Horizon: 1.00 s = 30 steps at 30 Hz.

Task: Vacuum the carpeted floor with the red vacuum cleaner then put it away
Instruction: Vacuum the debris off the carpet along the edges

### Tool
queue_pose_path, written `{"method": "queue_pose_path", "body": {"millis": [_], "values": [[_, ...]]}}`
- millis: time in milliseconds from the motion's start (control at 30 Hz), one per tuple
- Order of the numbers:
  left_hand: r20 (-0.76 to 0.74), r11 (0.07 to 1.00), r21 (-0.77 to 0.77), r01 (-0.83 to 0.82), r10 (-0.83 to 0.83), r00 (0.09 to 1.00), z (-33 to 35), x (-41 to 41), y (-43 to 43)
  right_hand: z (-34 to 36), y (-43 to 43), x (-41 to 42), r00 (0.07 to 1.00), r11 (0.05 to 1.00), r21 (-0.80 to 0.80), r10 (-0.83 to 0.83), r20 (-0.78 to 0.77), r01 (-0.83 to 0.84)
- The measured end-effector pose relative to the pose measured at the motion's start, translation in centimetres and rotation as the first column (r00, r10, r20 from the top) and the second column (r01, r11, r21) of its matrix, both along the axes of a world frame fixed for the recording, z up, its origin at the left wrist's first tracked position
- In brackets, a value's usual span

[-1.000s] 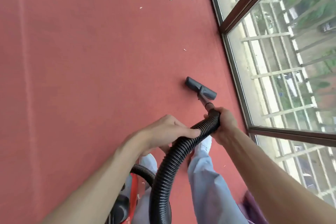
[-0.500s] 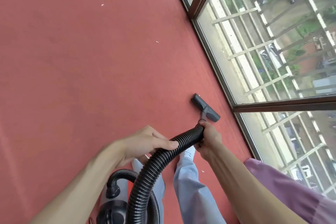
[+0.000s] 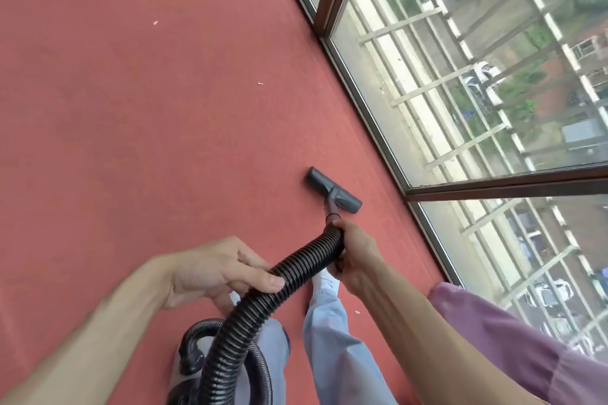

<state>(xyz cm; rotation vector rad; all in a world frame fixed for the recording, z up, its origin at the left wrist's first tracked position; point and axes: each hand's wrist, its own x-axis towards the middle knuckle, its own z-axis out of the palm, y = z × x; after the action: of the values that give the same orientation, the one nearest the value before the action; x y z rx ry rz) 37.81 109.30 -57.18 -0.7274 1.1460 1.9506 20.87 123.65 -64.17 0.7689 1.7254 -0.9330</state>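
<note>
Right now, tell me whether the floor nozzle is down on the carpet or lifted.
Down: the grey floor nozzle lies flat on the red carpet, with no gap visible beneath it.

Left hand (image 3: 217, 273) enters from lower left, forearm bare, fingers and thumb curled round hose (image 3: 296, 266) mid-length. Right hand (image 3: 353, 256) further forward, wrapped round hose's front end. Right arm stretches in from lower right, purple sleeve (image 3: 513, 348) covering upper arm.
</note>
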Motion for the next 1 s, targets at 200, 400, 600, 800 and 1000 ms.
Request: {"method": "queue_pose_path", "body": {"millis": [200, 400, 600, 800, 1000], "values": [[0.045, 0.977, -0.106, -0.183, 0.189, 0.981, -1.3, -2.0, 1.3, -1.5, -2.4, -2.0, 0.997, 1.0, -0.019, 0.003, -0.081, -0.005], [0.007, 0.963, -0.05, -0.264, 0.265, 0.964, -2.1, -3.9, 3.6, -2.0, -3.5, -5.0, 0.98, 0.993, 0.026, 0.116, -0.161, -0.113], [-0.027, 0.965, 0.06, -0.255, 0.257, 0.966, -0.5, -3.4, 0.9, 0.1, -6.2, -5.5, 0.938, 0.949, -0.002, 0.311, -0.153, -0.315], [0.027, 0.884, 0.035, -0.466, 0.466, 0.885, -1.4, -3.2, 1.8, -1.9, -10.5, -4.5, 0.846, 0.846, -0.054, 0.525, -0.095, -0.531], [0.121, 0.595, -0.069, -0.801, 0.802, 0.585, -1.5, -3.9, 4.7, -2.6, -12.8, -5.4, 0.788, 0.803, 0.007, 0.587, -0.184, -0.597]]}}
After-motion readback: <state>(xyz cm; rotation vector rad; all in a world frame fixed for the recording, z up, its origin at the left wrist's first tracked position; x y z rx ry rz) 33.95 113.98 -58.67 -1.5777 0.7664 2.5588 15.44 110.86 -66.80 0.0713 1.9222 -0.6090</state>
